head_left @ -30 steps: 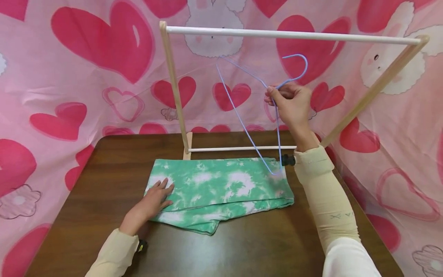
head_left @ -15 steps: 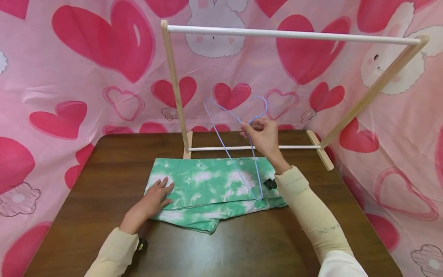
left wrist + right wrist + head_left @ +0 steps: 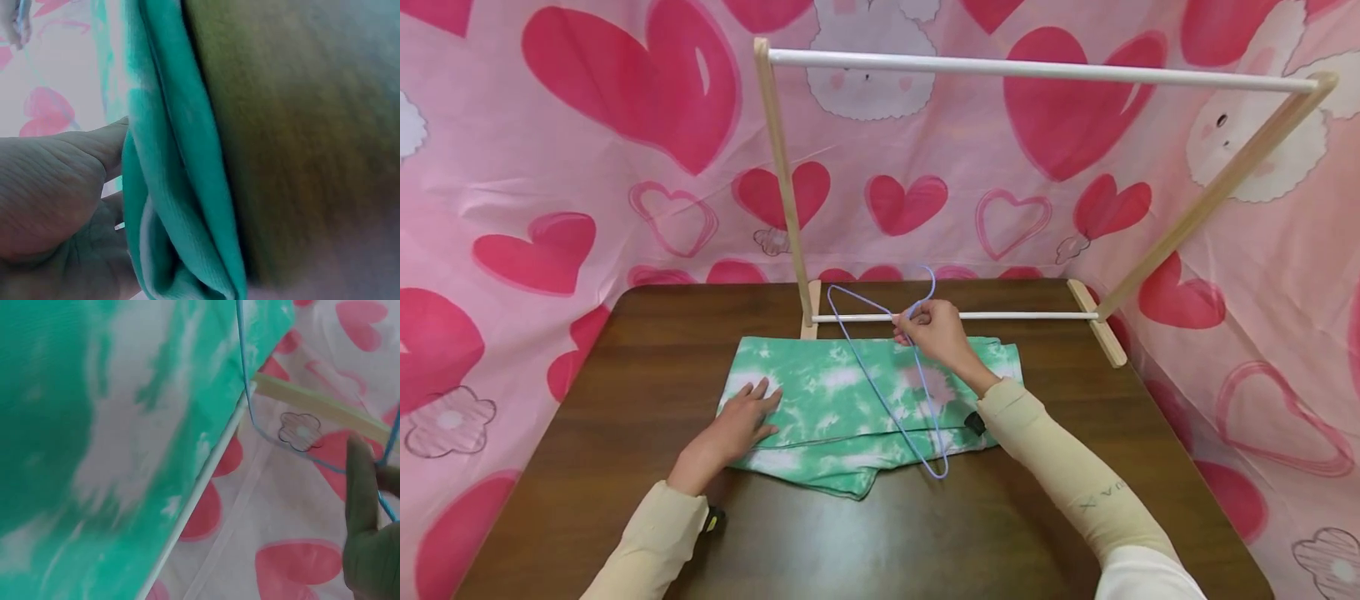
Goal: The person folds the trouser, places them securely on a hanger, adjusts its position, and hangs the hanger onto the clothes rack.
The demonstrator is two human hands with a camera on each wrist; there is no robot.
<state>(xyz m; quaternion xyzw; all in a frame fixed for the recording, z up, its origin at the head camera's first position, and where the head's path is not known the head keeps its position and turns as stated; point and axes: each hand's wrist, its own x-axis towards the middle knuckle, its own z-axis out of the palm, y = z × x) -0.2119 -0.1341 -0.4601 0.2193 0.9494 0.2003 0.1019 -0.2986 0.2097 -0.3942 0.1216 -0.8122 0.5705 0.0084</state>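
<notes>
A folded green-and-white tie-dye garment (image 3: 842, 383) lies flat on the brown table, its lower layer showing along the front. My left hand (image 3: 743, 421) rests on its left end with fingers spread; in the left wrist view the palm (image 3: 50, 194) is beside the layered fold (image 3: 181, 156). My right hand (image 3: 936, 333) pinches a thin blue wire hanger (image 3: 880, 392) just below its hook. The hanger is tilted over the garment, one end toward the rack and the other past the garment's front edge. In the right wrist view the hanger wire (image 3: 294, 450) runs to my fingers.
Behind the garment stands a rack with wooden side posts (image 3: 786, 183), a white top rail (image 3: 1037, 68) and a white lower rail (image 3: 1030, 316). Its wooden feet (image 3: 1097, 325) rest on the table (image 3: 820, 550). A pink heart-print cloth (image 3: 685, 142) hangs behind.
My right hand has brought the hanger down and to the left, from in front of the rack's opening to over the garment. My left hand has stayed on the garment.
</notes>
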